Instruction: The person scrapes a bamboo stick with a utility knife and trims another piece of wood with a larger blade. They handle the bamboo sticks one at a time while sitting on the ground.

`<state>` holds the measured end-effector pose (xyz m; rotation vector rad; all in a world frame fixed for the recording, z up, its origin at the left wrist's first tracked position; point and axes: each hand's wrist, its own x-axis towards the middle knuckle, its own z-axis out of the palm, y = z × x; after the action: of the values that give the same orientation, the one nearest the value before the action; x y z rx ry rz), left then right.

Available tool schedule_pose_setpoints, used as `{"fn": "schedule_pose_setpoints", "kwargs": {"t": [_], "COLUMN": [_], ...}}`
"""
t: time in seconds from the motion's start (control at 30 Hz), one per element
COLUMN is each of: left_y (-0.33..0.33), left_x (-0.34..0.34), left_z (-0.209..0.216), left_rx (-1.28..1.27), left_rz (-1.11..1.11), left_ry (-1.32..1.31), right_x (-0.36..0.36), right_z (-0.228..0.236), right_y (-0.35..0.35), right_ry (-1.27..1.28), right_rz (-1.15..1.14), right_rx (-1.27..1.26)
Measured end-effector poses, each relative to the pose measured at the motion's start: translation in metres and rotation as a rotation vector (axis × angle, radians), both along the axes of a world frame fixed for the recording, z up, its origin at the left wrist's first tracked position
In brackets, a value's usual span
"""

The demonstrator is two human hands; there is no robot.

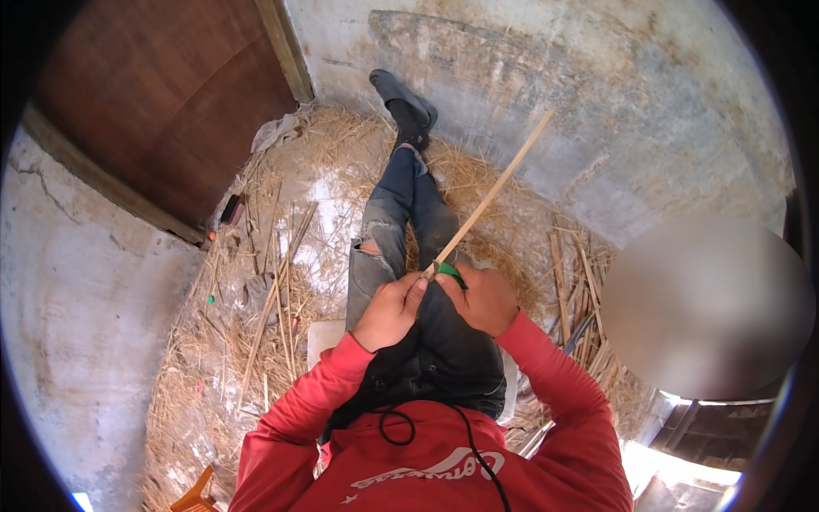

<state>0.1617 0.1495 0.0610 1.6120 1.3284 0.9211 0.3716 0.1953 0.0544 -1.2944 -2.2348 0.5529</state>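
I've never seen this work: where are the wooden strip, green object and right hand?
Wooden strip (492, 189), head view, its middle.
Green object (450, 272), head view, its exposed side.
Right hand (488, 300), head view, its back.

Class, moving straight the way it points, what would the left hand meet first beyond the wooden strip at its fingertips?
Probably the green object in the right hand, slightly rightward; depth is unclear.
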Motion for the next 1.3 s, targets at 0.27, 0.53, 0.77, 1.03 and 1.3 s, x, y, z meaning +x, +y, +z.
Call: {"fn": "schedule_pose_setpoints", "kwargs": {"t": [0.27,0.53,0.77,1.03,1.3], "left_y": [-0.059,-0.059,-0.044,-0.044,-0.031], "left_x": [-0.039,-0.063,-0.046,-0.039,-0.024], "left_z": [-0.026,-0.014,0.002,0.007,0.011], "left_rx": [0.002,-0.128,-0.048,0.011,0.093], "left_rz": [-0.170,-0.116,-0.111,-0.080,-0.012], "left_ry": [0.070,0.126,0.156,0.179,0.193], "right_x": [0.182,0.252,0.114,0.057,0.024], "right_z": [-0.052,-0.058,0.003,0.025,-0.001], "right_y": [0.139,0.143,0.095,0.092,0.056], "right_ry": [0.163,0.484,0.893,1.068,0.597], "right_rz": [-0.775,-0.805,-0.500,-0.380,-0.153], "right_rx": [0.033,-0.151,-0.377,-0.441,-0.150]}}
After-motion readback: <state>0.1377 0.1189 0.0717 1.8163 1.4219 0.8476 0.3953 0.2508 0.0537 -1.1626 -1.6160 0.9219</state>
